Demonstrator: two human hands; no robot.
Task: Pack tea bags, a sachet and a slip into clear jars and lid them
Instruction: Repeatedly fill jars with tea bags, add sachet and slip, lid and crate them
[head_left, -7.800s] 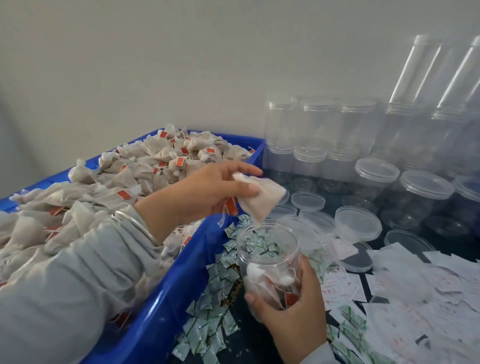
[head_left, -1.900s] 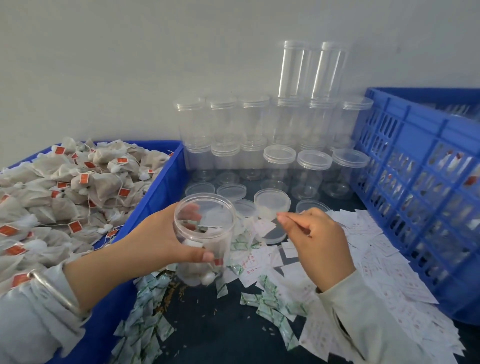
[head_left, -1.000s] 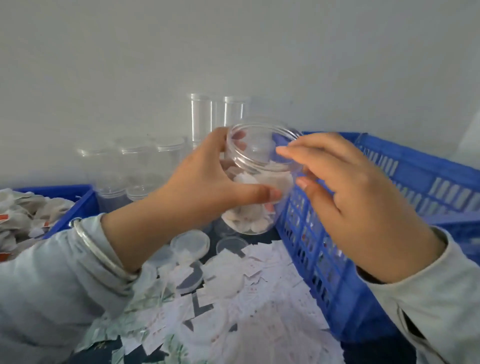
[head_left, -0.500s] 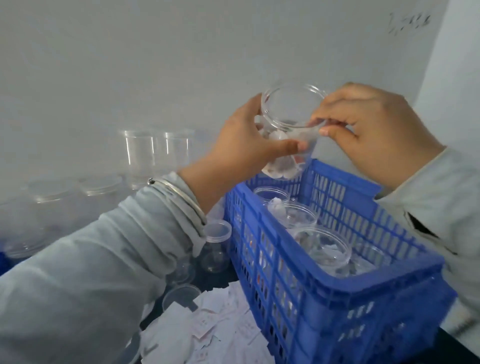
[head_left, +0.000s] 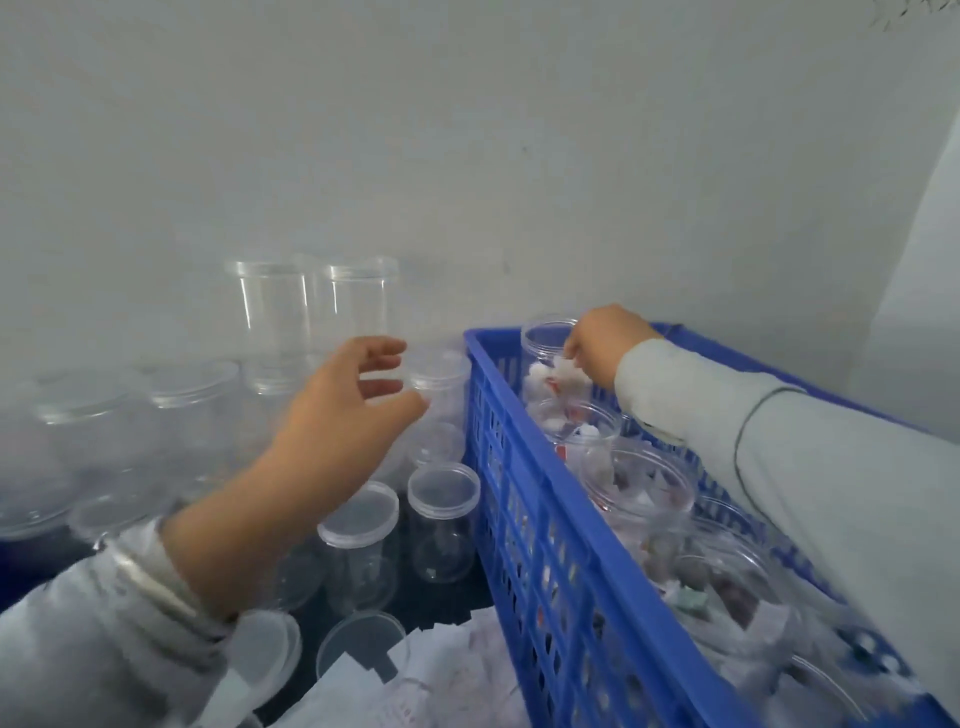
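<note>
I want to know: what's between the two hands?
In the head view, a lidded empty jar and the blue crate's wall lie between left hand and right hand.

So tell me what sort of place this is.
Probably a small hand-packing station, not a home kitchen: rows of empty clear lidded jars along a bare wall, a blue plastic crate lined with filled jars, and loose printed slips heaped on the dark table.
</note>
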